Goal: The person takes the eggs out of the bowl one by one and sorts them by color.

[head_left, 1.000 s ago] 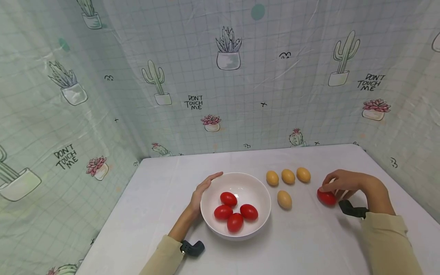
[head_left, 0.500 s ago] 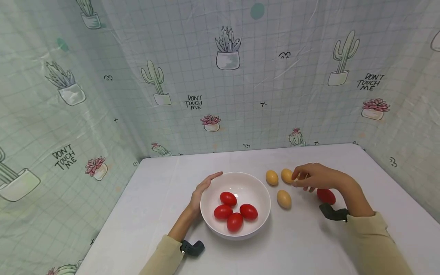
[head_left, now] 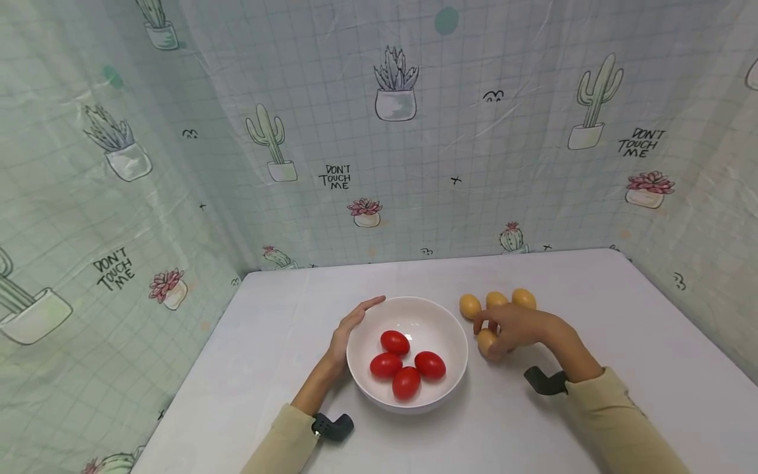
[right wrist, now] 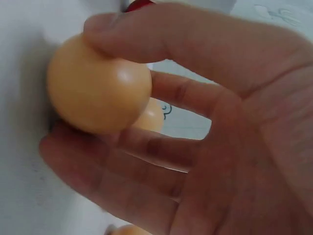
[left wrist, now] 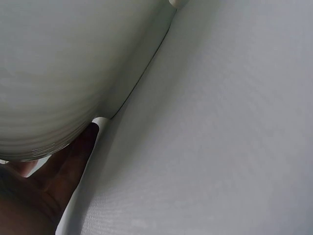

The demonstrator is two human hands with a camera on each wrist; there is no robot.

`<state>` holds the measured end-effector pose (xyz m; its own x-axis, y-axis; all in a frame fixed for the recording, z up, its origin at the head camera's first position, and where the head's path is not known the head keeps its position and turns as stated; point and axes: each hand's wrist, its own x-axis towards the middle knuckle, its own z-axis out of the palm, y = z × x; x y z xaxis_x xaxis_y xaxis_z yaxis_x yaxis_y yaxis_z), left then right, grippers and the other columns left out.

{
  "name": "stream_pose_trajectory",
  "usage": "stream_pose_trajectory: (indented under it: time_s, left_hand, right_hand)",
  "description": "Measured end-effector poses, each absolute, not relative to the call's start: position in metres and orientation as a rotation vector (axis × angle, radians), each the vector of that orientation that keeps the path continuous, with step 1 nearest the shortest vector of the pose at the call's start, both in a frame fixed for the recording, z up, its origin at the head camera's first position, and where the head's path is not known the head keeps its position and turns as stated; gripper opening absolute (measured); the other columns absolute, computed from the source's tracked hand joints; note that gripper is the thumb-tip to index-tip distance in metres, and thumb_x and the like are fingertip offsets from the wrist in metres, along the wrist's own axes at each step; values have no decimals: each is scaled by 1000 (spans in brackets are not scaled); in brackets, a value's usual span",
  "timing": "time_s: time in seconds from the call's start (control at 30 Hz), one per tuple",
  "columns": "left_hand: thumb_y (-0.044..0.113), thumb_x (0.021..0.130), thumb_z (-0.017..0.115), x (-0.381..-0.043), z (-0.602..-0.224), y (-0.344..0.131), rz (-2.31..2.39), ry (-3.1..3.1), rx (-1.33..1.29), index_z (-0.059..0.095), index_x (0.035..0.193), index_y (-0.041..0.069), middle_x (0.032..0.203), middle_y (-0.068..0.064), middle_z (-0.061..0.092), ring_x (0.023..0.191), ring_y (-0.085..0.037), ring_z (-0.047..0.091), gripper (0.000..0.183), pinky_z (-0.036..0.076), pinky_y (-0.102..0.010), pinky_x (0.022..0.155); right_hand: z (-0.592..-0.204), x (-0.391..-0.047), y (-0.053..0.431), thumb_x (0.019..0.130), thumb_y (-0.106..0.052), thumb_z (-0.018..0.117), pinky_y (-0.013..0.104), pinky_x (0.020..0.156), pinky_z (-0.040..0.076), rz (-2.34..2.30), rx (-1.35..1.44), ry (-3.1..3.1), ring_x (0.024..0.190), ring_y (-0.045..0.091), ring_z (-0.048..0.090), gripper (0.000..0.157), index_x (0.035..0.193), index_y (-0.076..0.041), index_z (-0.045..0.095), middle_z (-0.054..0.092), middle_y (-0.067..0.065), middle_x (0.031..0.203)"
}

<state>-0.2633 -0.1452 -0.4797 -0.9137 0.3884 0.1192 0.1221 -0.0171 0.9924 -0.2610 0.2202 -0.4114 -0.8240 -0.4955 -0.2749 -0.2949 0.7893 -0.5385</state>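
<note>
One smooth, yellow, egg-shaped piece [head_left: 485, 341], at or just above the white table [head_left: 237, 368] right of the round, glossy white bowl [head_left: 439, 324], is now pinched between thumb and fingers by the right hand [head_left: 516, 327]. One second ago that grip was on a glossy red egg-shaped piece, now unseen, presumably behind the right wrist [head_left: 570, 352]; handling has switched colour. The left hand [head_left: 342, 334] rests against the bowl, fingers extended.

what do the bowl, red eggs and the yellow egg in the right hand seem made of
White bowl: glazed ceramic or plastic; its inner wall looks smooth with faint shine.
Red eggs: probably glossy plastic, given even colour and highlights.
Yellow egg in the right hand: smooth, soft sheen, probably plastic; a pale highlight shows, but painted shell is possible.
</note>
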Motion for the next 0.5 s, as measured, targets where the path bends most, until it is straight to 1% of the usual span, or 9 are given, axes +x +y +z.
stream_pose_trajectory:
  time_s: [0.07,0.17,0.23,0.37,0.5]
  left_hand:
    - [34,111,15,-263,-480,-144,2039,2050,549,41,158,23,163,-3,42,146,-29,48,55,52,-27,109]
    - [34,111,15,-263,-480,-143,2039,2037,553,41,158,23,163,-4,43,146,-29,49,55,52,-28,109]
    - [34,111,14,-263,-480,-142,2040,2036,559,41,158,23,163,-3,42,146,-28,48,55,51,-27,109]
    - [33,111,15,-264,-480,-142,2053,2036,557,41,158,22,163,-3,42,146,-29,49,55,51,-27,109]
    - [32,111,15,-263,-481,-143,2065,2019,547,39,159,20,163,-8,42,145,-33,49,55,53,-28,108]
  right_hand:
    - [-409,-260,224,77,-9,76,33,73,53,-658,-592,2589,90,19,57,39,114,-20,69,64,3,106]
    - [-400,-261,238,79,-10,73,36,79,52,-655,-607,2624,99,22,57,42,119,-20,68,65,5,113]
    - [-394,-262,251,81,-13,73,35,82,52,-676,-599,2665,101,23,57,44,123,-20,67,65,7,118]
    - [-383,-266,279,85,-17,74,37,84,56,-756,-643,2749,106,26,63,46,130,-14,65,67,12,123]
    - [-382,-270,306,87,-13,73,44,87,59,-833,-621,2857,110,35,65,50,135,-6,61,66,19,126]
